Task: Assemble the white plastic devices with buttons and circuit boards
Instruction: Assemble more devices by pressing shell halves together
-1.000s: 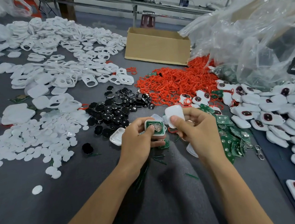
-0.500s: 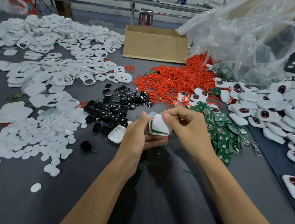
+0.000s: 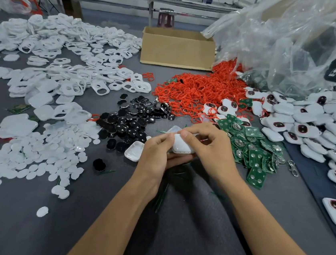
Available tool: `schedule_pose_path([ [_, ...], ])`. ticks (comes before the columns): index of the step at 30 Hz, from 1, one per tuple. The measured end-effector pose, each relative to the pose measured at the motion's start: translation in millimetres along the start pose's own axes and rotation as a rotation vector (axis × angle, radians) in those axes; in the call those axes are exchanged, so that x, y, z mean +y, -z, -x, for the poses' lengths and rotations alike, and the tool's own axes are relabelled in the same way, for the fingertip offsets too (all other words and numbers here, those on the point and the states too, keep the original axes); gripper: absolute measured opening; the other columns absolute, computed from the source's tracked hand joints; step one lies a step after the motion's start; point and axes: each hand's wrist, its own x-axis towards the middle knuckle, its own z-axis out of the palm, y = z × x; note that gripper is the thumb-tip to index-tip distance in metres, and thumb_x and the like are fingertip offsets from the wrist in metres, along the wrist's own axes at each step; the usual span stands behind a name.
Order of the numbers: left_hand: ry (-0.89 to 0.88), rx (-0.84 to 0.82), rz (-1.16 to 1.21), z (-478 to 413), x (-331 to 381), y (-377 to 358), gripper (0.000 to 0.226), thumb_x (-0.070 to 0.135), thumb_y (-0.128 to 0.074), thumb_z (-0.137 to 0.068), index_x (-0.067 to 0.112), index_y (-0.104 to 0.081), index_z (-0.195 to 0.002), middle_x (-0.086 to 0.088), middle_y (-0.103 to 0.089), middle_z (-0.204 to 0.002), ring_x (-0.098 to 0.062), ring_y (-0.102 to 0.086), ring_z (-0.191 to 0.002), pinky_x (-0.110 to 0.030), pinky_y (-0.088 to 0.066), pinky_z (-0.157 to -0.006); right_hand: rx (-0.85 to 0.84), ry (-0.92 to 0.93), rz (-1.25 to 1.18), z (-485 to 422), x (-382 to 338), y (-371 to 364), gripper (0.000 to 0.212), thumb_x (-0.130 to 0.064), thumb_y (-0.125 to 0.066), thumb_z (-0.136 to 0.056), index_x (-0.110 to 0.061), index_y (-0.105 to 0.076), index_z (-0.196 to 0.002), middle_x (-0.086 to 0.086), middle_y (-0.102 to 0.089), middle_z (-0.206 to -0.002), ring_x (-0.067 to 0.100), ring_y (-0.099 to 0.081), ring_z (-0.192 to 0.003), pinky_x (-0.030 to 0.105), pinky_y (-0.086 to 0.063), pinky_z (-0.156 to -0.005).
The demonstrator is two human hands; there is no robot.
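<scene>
Dozens of finished white devices (image 3: 309, 123), each with a dark button showing, lie heaped at three o'clock on the grey counter (image 3: 29, 237), so I judge a fair share of the work done. Much more seems left. Loose white shells (image 3: 67, 61) spread from nine to eleven o'clock, white discs (image 3: 32, 155) lie at nine, black buttons (image 3: 133, 121) and red rings (image 3: 196, 90) sit at twelve, and green circuit boards (image 3: 253, 151) are piled just right of centre.

At the centre, both my hands hold one white device (image 3: 183, 146) just above the counter. My left hand (image 3: 155, 156) grips it with curled fingers underneath and the thumb on its top edge. My right hand (image 3: 211, 147) pinches its right side between thumb and forefinger, the other fingers loosely bent. The two halves look closed together, and I judge I am pressing them shut, though the seam is hidden. An empty shell half (image 3: 134, 151) lies just beside my left hand at ten o'clock.
</scene>
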Motion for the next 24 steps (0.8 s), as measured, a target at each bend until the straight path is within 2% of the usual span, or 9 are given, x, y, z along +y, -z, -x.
schedule_pose_path([
  [3, -0.007, -0.009, -0.029, 0, -1, 0, 0.031, 0.012, -0.039, -0.103, 0.005, -0.068, -0.097, -0.011, -0.075, -0.090, -0.016, -0.072, -0.080, -0.024, -0.058, -0.067, 0.001, -0.048, -0.069, 0, 0, -1, 0.006, -0.012, -0.073, -0.081, -0.014, -0.077, -0.084, 0.003, -0.073, -0.087, 0.023, -0.066, -0.085, 0.039, -0.052, -0.077],
  [7, -0.003, 0.045, -0.025, -1, -4, 1, 0.026, 0.014, -0.046, -0.101, -0.004, -0.061, -0.112, -0.024, -0.069, -0.107, -0.024, -0.070, -0.090, -0.030, -0.059, -0.077, -0.019, -0.107, -0.169, -1, 0, -1, 0.010, -0.010, -0.075, -0.078, -0.019, -0.077, -0.082, 0.001, -0.075, -0.083, 0.036, -0.065, -0.083, 0.049, -0.051, -0.077],
  [10, 0.000, 0.048, 0.016, -1, -7, -1, 0.023, 0.005, -0.052, -0.096, -0.006, -0.056, -0.116, -0.025, -0.067, -0.110, -0.025, -0.069, -0.092, -0.030, -0.059, -0.080, -0.003, -0.130, -0.199, -2, -1, 1, 0.012, -0.008, -0.076, -0.076, -0.020, -0.077, -0.080, 0.008, -0.074, -0.079, 0.024, -0.060, -0.073, 0.042, -0.050, -0.071],
  [14, -0.041, 0.019, -0.029, 1, -7, -1, 0.023, -0.006, -0.053, -0.093, -0.004, -0.059, -0.115, -0.023, -0.069, -0.105, -0.023, -0.070, -0.089, -0.028, -0.058, -0.081, -0.014, -0.169, -0.251, -3, -2, 4, 0.017, -0.004, -0.075, -0.077, -0.021, -0.075, -0.079, -0.002, -0.074, -0.075, 0.007, -0.063, -0.068, 0.019, -0.049, -0.064],
  [16, -0.105, 0.043, -0.142, 1, -7, 0, 0.024, -0.008, -0.055, -0.091, -0.002, -0.060, -0.113, -0.021, -0.070, -0.102, -0.024, -0.071, -0.089, -0.030, -0.059, -0.080, -0.067, -0.210, -0.263, -3, -2, 6, 0.014, -0.004, -0.073, -0.078, -0.017, -0.075, -0.084, -0.002, -0.074, -0.076, 0.006, -0.064, -0.067, 0.018, -0.051, -0.063],
  [19, -0.205, 0.080, -0.355, 2, -8, -2, 0.026, -0.009, -0.057, -0.090, 0.002, -0.060, -0.113, -0.017, -0.071, -0.098, -0.022, -0.072, -0.087, -0.030, -0.060, -0.076, -0.116, -0.270, -0.289, -4, -2, 11, 0.013, -0.001, -0.072, -0.078, -0.012, -0.073, -0.085, 0.009, -0.073, -0.083, 0.010, -0.064, -0.068, 0.021, -0.054, -0.066],
  [24, -0.281, 0.086, -0.433, 5, -11, -3, 0.020, -0.006, -0.060, -0.089, 0.007, -0.057, -0.104, -0.012, -0.072, -0.095, -0.016, -0.072, -0.080, -0.025, -0.059, -0.070, -0.189, -0.289, -0.292, -7, -4, 19, 0.012, 0.002, -0.072, -0.075, -0.009, -0.069, -0.075, -0.004, -0.068, -0.060, 0.004, -0.060, -0.054, 0.013, -0.049, -0.057],
])
